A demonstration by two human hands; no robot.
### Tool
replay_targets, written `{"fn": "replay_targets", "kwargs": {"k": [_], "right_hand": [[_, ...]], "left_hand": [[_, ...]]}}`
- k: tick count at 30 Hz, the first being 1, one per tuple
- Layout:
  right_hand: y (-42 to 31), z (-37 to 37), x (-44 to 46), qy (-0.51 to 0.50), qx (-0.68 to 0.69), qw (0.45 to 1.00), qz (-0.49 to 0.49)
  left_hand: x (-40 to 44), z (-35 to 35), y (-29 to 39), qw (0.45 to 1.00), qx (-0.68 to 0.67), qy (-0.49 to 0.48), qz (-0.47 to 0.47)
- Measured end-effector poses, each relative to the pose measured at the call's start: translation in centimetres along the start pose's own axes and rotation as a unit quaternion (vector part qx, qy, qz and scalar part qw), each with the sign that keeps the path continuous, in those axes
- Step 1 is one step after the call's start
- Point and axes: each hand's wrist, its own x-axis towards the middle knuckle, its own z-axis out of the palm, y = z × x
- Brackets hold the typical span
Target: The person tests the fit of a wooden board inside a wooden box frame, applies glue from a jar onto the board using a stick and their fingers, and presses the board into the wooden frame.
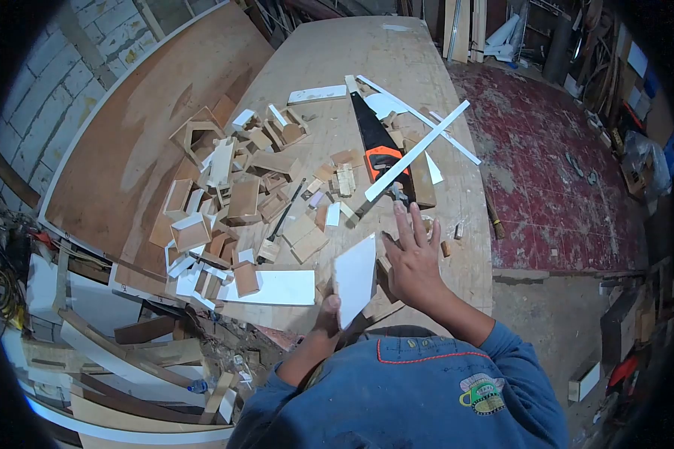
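Note:
My left hand point(325, 320) grips a white-faced wooden piece point(355, 280) by its lower edge, thumb on the near side. The piece stands tilted on edge in front of my body. To its right, my right hand point(416, 271) is held over the table with fingers stretched and spread. Just beyond its fingertips lies a small metal item point(399, 194) that I cannot make out. A handsaw point(376, 138) with an orange and black handle lies further up, partly covered by a long white strip point(419, 150). Wood under my right palm is mostly hidden.
Many small wooden offcuts and box-like pieces point(243, 198) are heaped on the left of the wooden table point(359, 52). A white board point(288, 287) lies near the front edge. A large plywood sheet point(127, 157) leans at left. A brush point(494, 218) sits at the right edge.

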Motion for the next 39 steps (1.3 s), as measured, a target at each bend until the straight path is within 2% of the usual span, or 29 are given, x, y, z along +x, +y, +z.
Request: {"fn": "replay_targets", "kwargs": {"k": [4, 6, 10, 11, 12, 13, 14, 15, 16, 18, 20, 22, 24, 26, 27, 29, 30, 31, 32, 34, 35, 37, 39], "right_hand": [[0.0, -0.5, -0.3, -0.011, 0.049, 0.999, -0.011], [-0.5, -0.4, -0.6, -0.049, 0.129, 0.990, -0.004], [-0.5, 1.4, -1.2, -0.030, 0.202, 0.979, -0.010], [-0.2, 2.1, -1.4, -0.033, 0.279, 0.960, 0.001], [0.0, 2.4, -1.6, -0.035, 0.355, 0.934, 0.012], [0.3, 2.3, -1.6, -0.036, 0.355, 0.934, 0.011], [0.7, 2.2, -1.5, -0.080, 0.532, 0.839, 0.086], [0.7, 1.8, -1.3, -0.121, 0.683, 0.703, 0.158], [0.3, 0.7, -1.2, -0.115, 0.731, 0.648, 0.181], [0.1, 0.6, -1.6, -0.116, 0.722, 0.666, 0.146], [-0.1, 0.3, -1.7, -0.117, 0.713, 0.682, 0.111], [-0.5, -0.2, -1.6, -0.118, 0.619, 0.775, 0.044], [-0.7, 0.3, -1.8, -0.110, 0.623, 0.774, 0.025], [-0.8, 0.6, -2.1, -0.101, 0.628, 0.772, 0.006], [-0.9, 0.6, -2.3, -0.100, 0.647, 0.756, 0.004], [-0.9, 0.4, -2.4, -0.098, 0.667, 0.739, 0.002], [-1.0, 0.1, -2.3, -0.114, 0.705, 0.699, 0.040], [-0.9, -0.1, -2.3, -0.129, 0.740, 0.656, 0.077], [-0.8, 0.1, -2.3, -0.128, 0.740, 0.656, 0.078], [-0.5, 0.4, -2.4, -0.120, 0.755, 0.636, 0.104], [-0.4, 0.3, -2.4, -0.119, 0.755, 0.636, 0.105], [-0.3, -0.2, -2.4, -0.134, 0.702, 0.683, 0.148], [0.0, 0.1, -2.6, -0.126, 0.686, 0.700, 0.149]], "left_hand": [[-0.3, -0.9, -0.7, 0.999, -0.029, 0.026, -0.031], [-0.5, -1.1, -1.1, 0.997, -0.044, 0.039, -0.048], [-0.6, -1.2, -1.0, 0.992, -0.072, 0.066, -0.080], [-0.4, -0.9, -1.0, 0.992, -0.072, 0.066, -0.079], [0.1, -0.1, -0.8, 0.997, -0.021, 0.069, -0.035], [0.6, 1.1, -0.1, 0.997, 0.030, 0.071, 0.009], [0.6, 2.4, 1.0, 0.996, 0.034, 0.074, 0.036], [1.0, 2.7, 1.2, 0.996, 0.033, 0.075, 0.036], [1.3, 3.0, 1.3, 0.993, 0.038, 0.087, 0.068], [1.8, 3.2, 1.3, 0.989, 0.041, 0.102, 0.100], [2.0, 3.3, 1.2, 0.975, 0.112, 0.117, 0.154], [2.2, 3.5, 1.2, 0.969, 0.134, 0.124, 0.165], [2.2, 3.3, 1.3, 0.963, 0.156, 0.132, 0.178], [2.2, 2.9, 1.5, 0.923, 0.290, 0.179, 0.177], [2.3, 2.6, 1.5, 0.923, 0.290, 0.180, 0.178], [2.6, 2.0, 1.6, 0.812, 0.477, 0.207, 0.265], [2.7, 2.0, 1.9, 0.812, 0.478, 0.207, 0.264], [2.9, 2.1, 2.3, 0.783, 0.509, 0.214, 0.286], [3.0, 2.2, 2.7, 0.754, 0.538, 0.220, 0.308], [3.1, 2.3, 3.3, 0.734, 0.561, 0.222, 0.311], [3.2, 2.4, 3.6, 0.713, 0.584, 0.226, 0.314], [3.1, 2.5, 4.0, 0.700, 0.608, 0.222, 0.303], [3.1, 2.6, 4.3, 0.687, 0.631, 0.217, 0.289]]}}
